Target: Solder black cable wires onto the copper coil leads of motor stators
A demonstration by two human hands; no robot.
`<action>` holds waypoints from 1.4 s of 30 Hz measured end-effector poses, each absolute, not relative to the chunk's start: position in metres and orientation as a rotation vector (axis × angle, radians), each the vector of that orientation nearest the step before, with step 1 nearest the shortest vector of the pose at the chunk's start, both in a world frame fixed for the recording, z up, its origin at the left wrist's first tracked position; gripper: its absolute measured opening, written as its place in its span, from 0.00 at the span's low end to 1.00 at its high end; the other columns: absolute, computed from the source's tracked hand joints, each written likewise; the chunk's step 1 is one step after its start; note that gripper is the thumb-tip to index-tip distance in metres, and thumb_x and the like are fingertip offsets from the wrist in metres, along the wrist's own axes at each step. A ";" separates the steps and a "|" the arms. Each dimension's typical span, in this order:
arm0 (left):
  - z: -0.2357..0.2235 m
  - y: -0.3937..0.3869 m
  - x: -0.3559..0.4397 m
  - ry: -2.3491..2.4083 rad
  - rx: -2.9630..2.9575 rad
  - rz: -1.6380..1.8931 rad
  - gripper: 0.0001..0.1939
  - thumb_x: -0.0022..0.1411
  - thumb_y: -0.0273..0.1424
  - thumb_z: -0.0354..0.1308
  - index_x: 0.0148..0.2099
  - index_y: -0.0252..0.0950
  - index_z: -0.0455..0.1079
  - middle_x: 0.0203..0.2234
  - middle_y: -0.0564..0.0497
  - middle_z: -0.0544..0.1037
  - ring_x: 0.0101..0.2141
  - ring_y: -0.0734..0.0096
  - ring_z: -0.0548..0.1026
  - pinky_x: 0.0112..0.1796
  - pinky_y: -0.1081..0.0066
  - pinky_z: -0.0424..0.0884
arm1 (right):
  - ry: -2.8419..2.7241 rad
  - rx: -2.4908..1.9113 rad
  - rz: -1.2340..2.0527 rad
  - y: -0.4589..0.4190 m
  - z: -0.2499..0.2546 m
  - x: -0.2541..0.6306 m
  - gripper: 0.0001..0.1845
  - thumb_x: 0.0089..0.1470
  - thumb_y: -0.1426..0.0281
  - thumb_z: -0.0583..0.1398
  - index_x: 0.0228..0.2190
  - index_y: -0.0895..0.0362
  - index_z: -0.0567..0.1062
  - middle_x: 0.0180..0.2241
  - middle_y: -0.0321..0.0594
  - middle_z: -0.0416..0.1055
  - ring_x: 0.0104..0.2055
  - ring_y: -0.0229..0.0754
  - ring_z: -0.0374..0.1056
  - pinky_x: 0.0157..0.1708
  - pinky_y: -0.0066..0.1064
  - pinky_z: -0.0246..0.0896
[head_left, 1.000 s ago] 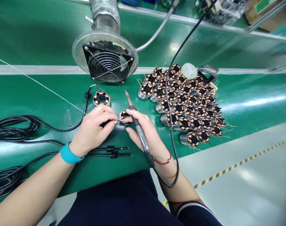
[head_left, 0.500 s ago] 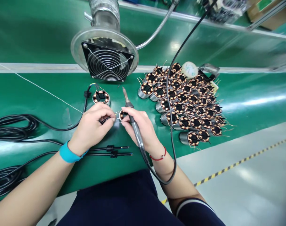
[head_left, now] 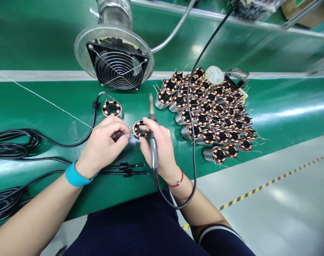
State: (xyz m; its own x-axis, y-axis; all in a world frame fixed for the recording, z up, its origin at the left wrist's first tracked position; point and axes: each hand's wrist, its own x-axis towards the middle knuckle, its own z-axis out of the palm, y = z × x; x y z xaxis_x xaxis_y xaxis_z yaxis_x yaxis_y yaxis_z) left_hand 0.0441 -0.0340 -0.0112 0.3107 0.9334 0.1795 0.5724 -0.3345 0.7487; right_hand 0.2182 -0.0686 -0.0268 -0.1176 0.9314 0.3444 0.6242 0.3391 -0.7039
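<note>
My left hand [head_left: 104, 140] is closed, its thumb and forefinger pinching the dark end of a cable [head_left: 118, 136] beside fine wire leads. These leads reach a small motor stator [head_left: 136, 132] with copper windings, lying just to the right of my fingertips. In my right hand [head_left: 163, 149] rests a soldering iron [head_left: 153, 151], tip pointing away from me. The thumb and forefinger of that hand are parted at the stator's right side, partly covering it. Behind my left hand stands another stator [head_left: 112, 108] with a cable at its leads.
A fan in a round metal hood [head_left: 121, 67] stands at the back. Many stators [head_left: 201, 119] crowd the right, crossed by the iron's cord [head_left: 190, 96]. Coiled black cables [head_left: 15, 144] lie left; two cable ends [head_left: 127, 172] lie nearer me. A thin pale wire [head_left: 44, 96] slants toward my left hand.
The soldering iron has swung more upright, its tip moving right. My right thumb and forefinger have parted, showing more of the stator. My left hand keeps its pinch.
</note>
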 end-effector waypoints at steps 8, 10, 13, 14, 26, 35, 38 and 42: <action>-0.008 -0.038 0.050 1.387 1.968 0.796 0.04 0.56 0.23 0.55 0.30 0.36 0.69 0.30 0.53 0.72 0.32 0.73 0.71 0.31 0.71 0.66 | -1.604 -1.131 0.418 -0.103 -0.039 0.233 0.18 0.58 0.68 0.57 0.51 0.50 0.69 0.30 0.37 0.73 0.28 0.39 0.69 0.28 0.33 0.68; -0.008 -0.039 0.050 1.405 1.946 0.796 0.04 0.55 0.23 0.55 0.29 0.36 0.69 0.31 0.53 0.72 0.32 0.74 0.70 0.30 0.72 0.66 | -1.573 -1.084 0.384 -0.107 -0.043 0.233 0.14 0.58 0.68 0.57 0.47 0.52 0.71 0.23 0.34 0.69 0.22 0.37 0.65 0.22 0.30 0.65; -0.008 -0.039 0.051 1.426 1.941 0.817 0.05 0.54 0.22 0.55 0.28 0.36 0.68 0.30 0.53 0.72 0.32 0.73 0.70 0.30 0.73 0.67 | -1.576 -1.011 0.379 -0.110 -0.045 0.233 0.11 0.59 0.67 0.56 0.43 0.53 0.71 0.20 0.32 0.68 0.17 0.35 0.63 0.19 0.28 0.63; -0.008 -0.039 0.051 1.434 1.940 0.817 0.05 0.54 0.22 0.55 0.28 0.36 0.68 0.30 0.53 0.72 0.32 0.73 0.70 0.30 0.72 0.67 | -1.584 -1.004 0.383 -0.110 -0.045 0.233 0.10 0.59 0.67 0.55 0.42 0.52 0.71 0.20 0.32 0.68 0.17 0.35 0.63 0.19 0.28 0.63; -0.008 -0.040 0.053 1.444 1.916 0.821 0.05 0.54 0.22 0.55 0.29 0.37 0.68 0.30 0.53 0.72 0.31 0.73 0.70 0.30 0.72 0.67 | -1.546 -1.034 0.404 -0.110 -0.047 0.231 0.10 0.58 0.65 0.56 0.42 0.51 0.72 0.21 0.33 0.73 0.16 0.36 0.66 0.20 0.30 0.66; -0.008 -0.040 0.053 1.456 1.907 0.818 0.06 0.53 0.21 0.56 0.29 0.37 0.68 0.30 0.53 0.72 0.32 0.73 0.71 0.30 0.71 0.67 | -1.539 -1.035 0.423 -0.112 -0.048 0.229 0.10 0.59 0.65 0.56 0.42 0.52 0.72 0.19 0.32 0.71 0.16 0.36 0.66 0.20 0.29 0.66; -0.009 -0.040 0.053 1.449 1.907 0.821 0.06 0.53 0.22 0.56 0.29 0.38 0.68 0.30 0.53 0.72 0.32 0.72 0.71 0.29 0.71 0.67 | -1.527 -1.032 0.427 -0.112 -0.050 0.230 0.11 0.59 0.65 0.56 0.44 0.50 0.71 0.20 0.31 0.72 0.17 0.36 0.67 0.22 0.29 0.67; -0.009 -0.039 0.053 1.441 1.906 0.825 0.04 0.53 0.23 0.56 0.28 0.37 0.68 0.29 0.53 0.72 0.32 0.72 0.71 0.29 0.72 0.67 | -1.527 -1.025 0.421 -0.110 -0.050 0.230 0.13 0.58 0.66 0.56 0.46 0.49 0.70 0.22 0.31 0.73 0.19 0.36 0.68 0.23 0.30 0.67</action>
State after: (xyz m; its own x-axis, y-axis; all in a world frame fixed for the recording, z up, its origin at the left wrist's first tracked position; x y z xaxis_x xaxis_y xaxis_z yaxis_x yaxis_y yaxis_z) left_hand 0.0526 -0.0394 -0.0085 0.2157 0.9691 0.1194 0.5934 -0.2272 0.7722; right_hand 0.2299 -0.1101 -0.0503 0.0760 0.7881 0.6108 0.3643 0.5483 -0.7528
